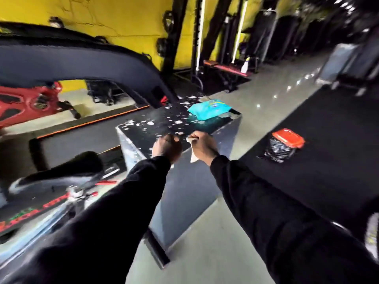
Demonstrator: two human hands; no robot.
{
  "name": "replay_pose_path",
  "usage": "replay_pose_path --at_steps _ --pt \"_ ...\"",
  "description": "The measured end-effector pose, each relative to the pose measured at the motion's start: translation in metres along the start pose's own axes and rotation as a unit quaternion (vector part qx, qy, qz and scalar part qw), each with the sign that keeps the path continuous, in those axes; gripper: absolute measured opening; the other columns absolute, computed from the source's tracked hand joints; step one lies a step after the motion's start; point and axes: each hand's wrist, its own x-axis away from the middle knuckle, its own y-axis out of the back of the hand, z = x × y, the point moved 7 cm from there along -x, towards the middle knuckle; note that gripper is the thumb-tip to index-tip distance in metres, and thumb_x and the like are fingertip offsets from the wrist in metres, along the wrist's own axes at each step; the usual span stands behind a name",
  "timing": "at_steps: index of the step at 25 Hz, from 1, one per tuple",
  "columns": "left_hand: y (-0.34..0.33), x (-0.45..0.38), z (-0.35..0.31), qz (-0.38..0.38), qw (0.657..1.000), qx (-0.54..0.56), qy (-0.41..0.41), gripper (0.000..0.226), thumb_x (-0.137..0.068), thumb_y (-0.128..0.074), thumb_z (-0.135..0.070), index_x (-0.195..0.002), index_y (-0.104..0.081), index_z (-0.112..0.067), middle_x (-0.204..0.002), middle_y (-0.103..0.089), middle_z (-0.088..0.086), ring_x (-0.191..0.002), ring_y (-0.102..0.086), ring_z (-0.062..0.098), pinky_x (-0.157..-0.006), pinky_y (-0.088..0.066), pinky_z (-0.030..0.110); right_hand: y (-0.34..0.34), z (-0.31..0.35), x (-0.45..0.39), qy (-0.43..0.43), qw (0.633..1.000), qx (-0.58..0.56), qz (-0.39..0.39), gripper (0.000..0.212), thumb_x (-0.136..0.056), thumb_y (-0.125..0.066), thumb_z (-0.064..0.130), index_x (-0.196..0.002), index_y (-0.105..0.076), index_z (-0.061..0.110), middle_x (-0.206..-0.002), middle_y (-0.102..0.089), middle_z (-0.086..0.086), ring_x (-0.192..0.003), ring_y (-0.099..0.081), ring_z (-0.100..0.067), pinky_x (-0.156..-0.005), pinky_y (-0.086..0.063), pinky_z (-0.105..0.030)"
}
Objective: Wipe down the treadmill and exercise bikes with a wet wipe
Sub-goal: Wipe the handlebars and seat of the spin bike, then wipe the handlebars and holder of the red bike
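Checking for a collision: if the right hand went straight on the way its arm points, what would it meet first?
Probably the black box top, then the teal wipes pack beyond; the right hand grips a white wipe. Blur leaves depth unclear.

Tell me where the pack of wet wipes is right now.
In the head view, the teal pack of wet wipes lies on the far right corner of the black box, just beyond both hands.
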Motion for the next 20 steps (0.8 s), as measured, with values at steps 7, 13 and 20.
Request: replay_pose_path --at_steps 7,13,20 --pt "-0.171 -0.030 -0.175 0.080 0.990 -0.018 -0.117 0.024 -0.093 -0.049 -0.020 -0.106 -0.068 -0.015 -0.116 -0.068 0.013 -0.106 -0.062 0.034 -0.085 -0.048 0.033 0.158 -0.197 -0.037 -0.116 0.990 0.013 -0.075 0.025 -0.087 -0.053 0.013 -0.102 -0.073 0.019 -0.111 -0.071 -0.004 -0.104 -0.063 -0.026 -0.082 -0.046 -0.025" --pt "-0.299 -0.117 -0.273 0.125 0.979 -0.010 -0.158 0.024 -0.091 -0.050 -0.022 -0.107 -0.068 -0.023 -0.113 -0.069 0.009 -0.103 -0.063 0.033 -0.083 -0.047 0.031 0.219 -0.326 -0.113 -0.196 0.974 0.033 -0.106 0.018 -0.085 -0.057 0.016 -0.092 -0.074 0.018 -0.096 -0.073 -0.007 -0.092 -0.065 -0.027 -0.070 -0.042 -0.024" --pt "-0.420 -0.270 -0.387 0.172 0.969 0.016 -0.177 0.024 -0.092 -0.050 -0.023 -0.110 -0.066 -0.020 -0.114 -0.068 0.009 -0.104 -0.062 0.032 -0.086 -0.046 0.031 0.281 -0.423 -0.280 -0.218 0.968 0.081 -0.091 0.017 -0.089 -0.057 0.017 -0.092 -0.073 0.016 -0.093 -0.073 -0.007 -0.085 -0.064 -0.024 -0.068 -0.043 -0.024"
